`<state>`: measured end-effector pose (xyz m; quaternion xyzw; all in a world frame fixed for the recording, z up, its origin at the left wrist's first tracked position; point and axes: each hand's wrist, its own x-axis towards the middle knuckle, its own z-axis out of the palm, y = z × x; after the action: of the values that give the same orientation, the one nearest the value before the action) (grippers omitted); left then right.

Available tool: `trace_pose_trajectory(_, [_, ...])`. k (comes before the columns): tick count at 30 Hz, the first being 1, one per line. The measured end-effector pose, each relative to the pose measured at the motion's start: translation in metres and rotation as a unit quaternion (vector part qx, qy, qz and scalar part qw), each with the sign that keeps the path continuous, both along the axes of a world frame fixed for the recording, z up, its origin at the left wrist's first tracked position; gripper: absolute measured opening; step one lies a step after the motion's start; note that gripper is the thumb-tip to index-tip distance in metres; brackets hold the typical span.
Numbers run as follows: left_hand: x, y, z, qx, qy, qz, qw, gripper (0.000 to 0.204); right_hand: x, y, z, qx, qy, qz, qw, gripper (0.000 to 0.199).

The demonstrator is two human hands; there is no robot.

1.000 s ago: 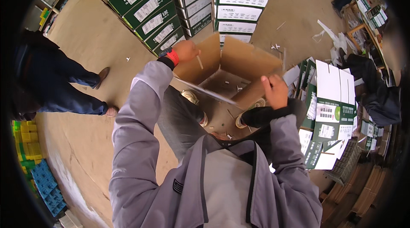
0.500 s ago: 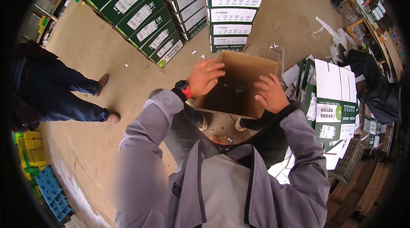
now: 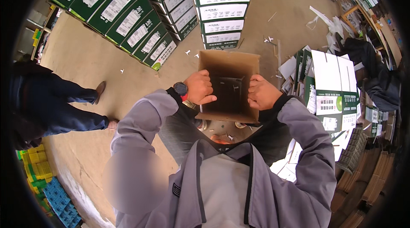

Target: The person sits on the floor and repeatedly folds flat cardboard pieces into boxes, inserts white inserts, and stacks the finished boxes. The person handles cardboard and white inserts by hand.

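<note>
A cardboard box [image 3: 228, 59], open at the top and brown inside, stands between my knees. My left hand [image 3: 200, 87] grips its left wall, the fingers curled over the rim and the thumb pointing into the opening. On the opposite wall, my right hand [image 3: 263, 92] is closed over the rim with its knuckles up. Small white scraps lie on the dark bottom inside the box. A watch with a red strap [image 3: 181, 89] sits on my left wrist.
Tall stacks of green and white boxes [image 3: 222, 8] stand ahead. Flattened green and white cartons [image 3: 333, 87] are piled to my right, near a grey plastic crate [image 3: 352, 151]. At the left stands a person in dark trousers [image 3: 64, 102]. Blue plastic pallets [image 3: 60, 202] lie at lower left.
Both hands have gone from spread fingers at the box to a closed hold on its two side walls. The box has turned squarer to me and shifted slightly left in view.
</note>
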<state>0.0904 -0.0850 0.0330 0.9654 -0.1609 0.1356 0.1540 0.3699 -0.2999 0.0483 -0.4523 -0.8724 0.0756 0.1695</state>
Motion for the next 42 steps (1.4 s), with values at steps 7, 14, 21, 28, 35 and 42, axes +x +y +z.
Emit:
trace_pose_trajectory(7, [0.045,-0.027,-0.022,0.075,0.136,-0.001,0.988,0.056,-0.027,0.044,-0.022,0.012,-0.126,0.015,0.992,0.031])
trace_pose_trajectory(14, [0.048,-0.036,-0.15,0.102,0.13,0.07,0.984,0.031,-0.041,0.053,-0.127,-0.06,-0.109,0.007,0.992,0.025])
trace_pose_trajectory(21, [-0.02,0.007,-0.087,0.027,0.103,0.12,0.987,0.051,-0.038,0.014,-0.111,-0.02,0.059,-0.473,0.879,0.131])
trace_pose_trajectory(28, [0.005,-0.004,-0.101,0.03,0.132,0.134,0.982,0.048,-0.04,0.009,-0.121,-0.123,0.278,-0.539,0.785,0.128])
trace_pose_trajectory(35, [0.037,-0.013,-0.117,-0.072,0.072,0.146,0.984,0.077,-0.048,0.022,-0.158,-0.148,0.139,-0.404,0.892,0.11])
trace_pose_trajectory(42, [0.061,-0.049,-0.186,-0.086,0.086,0.195,0.973,0.083,-0.042,0.016,-0.185,-0.233,0.271,-0.241,0.902,0.097])
